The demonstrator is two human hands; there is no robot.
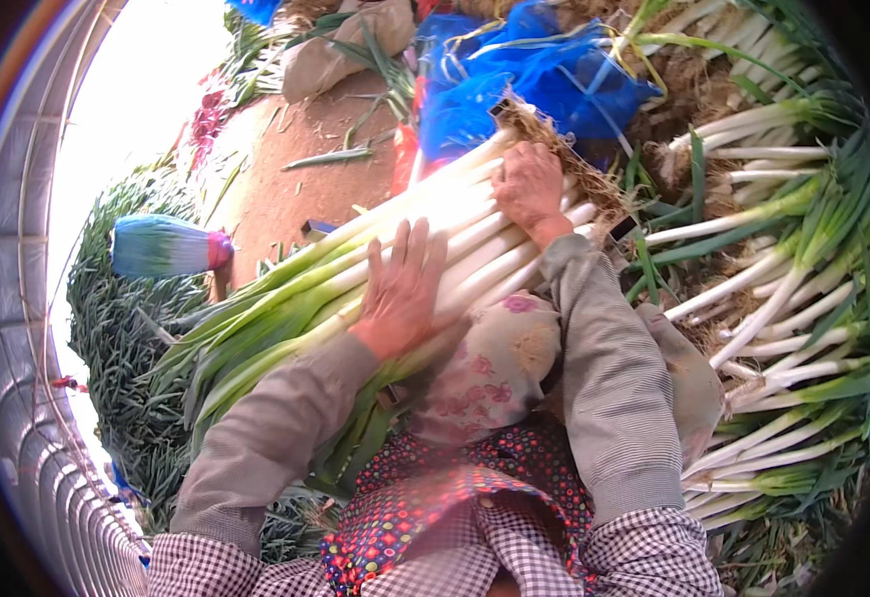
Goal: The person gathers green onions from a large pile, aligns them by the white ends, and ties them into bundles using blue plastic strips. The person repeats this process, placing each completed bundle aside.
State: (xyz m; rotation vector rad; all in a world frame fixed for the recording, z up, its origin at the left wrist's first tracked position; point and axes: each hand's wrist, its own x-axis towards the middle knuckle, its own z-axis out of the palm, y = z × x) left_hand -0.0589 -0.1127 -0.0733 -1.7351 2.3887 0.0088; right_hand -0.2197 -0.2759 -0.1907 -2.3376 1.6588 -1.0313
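Observation:
A broad layer of long green onions (472, 257) lies slantwise before me, roots to the upper right and green leaves to the lower left. My left hand (403, 291) rests flat on the stalks about midway, its fingers spread. Near the root end, my right hand (530, 186) lies over the white shanks with its fingers bent; whether it grips any stalk is hidden. Brown roots (554, 142) hang beyond it. Dark bar ends (622, 228) show at the bundle's edge. My knee in flowered cloth (480, 373) is close beneath the stalks.
More green onions (778, 298) are heaped along the right. Blue plastic sheeting (524, 67) lies past the roots. A blue-and-white wrapped bundle (170, 245) sits on a pile of cut green leaves (136, 351) at left. Bare soil (315, 134) shows behind, and a ribbed wall (17, 298) curves along the left.

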